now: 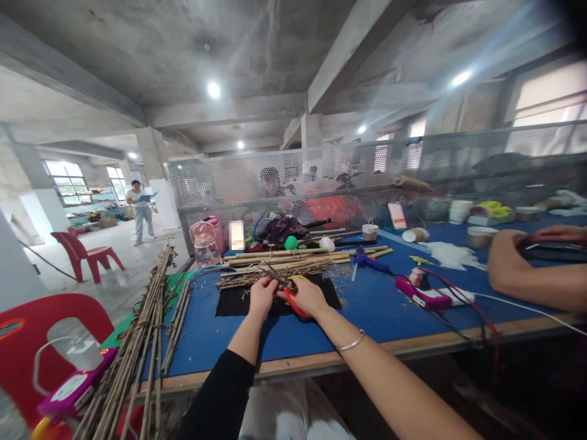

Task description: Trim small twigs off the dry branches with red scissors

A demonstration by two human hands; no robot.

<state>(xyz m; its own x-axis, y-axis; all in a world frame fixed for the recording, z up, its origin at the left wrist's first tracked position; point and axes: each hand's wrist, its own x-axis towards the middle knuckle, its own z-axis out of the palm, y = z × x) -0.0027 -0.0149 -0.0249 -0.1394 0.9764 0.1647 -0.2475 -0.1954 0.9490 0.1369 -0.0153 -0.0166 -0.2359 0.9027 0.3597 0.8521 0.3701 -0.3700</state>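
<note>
- Your left hand [260,299] reaches forward from a black sleeve [222,388], wrist bent inward; its fingers are curled and drawn together beside the blades, but you cannot tell what, if anything, they pinch.
- Your right hand [309,295] comes in from the right, a silver bangle [352,341] on the forearm, its fingers closed around the red-handled scissors [288,294]; the blades point forward and left, past your left fingertips.
- Both hands are close together above a black cloth [228,305] on the blue surface [215,348].
- Just beyond your fingers lies a pile of thin twigs [235,282], with pale sticks [247,260] behind it.
- To the left of your fingers, a long bundle of stalks [149,311] juts over the near edge.
- Right of your fingers are a blue glue gun [372,263] and, farther off, a co-worker's arm [509,278].
- A perforated metal screen [202,189] stands across the far side, past your fingers.
- Counted: one pair of scissors, two balls beyond your fingers, one green [291,242] and one white [326,244], and two red chairs well left, one near [87,305], one far [68,247].
</note>
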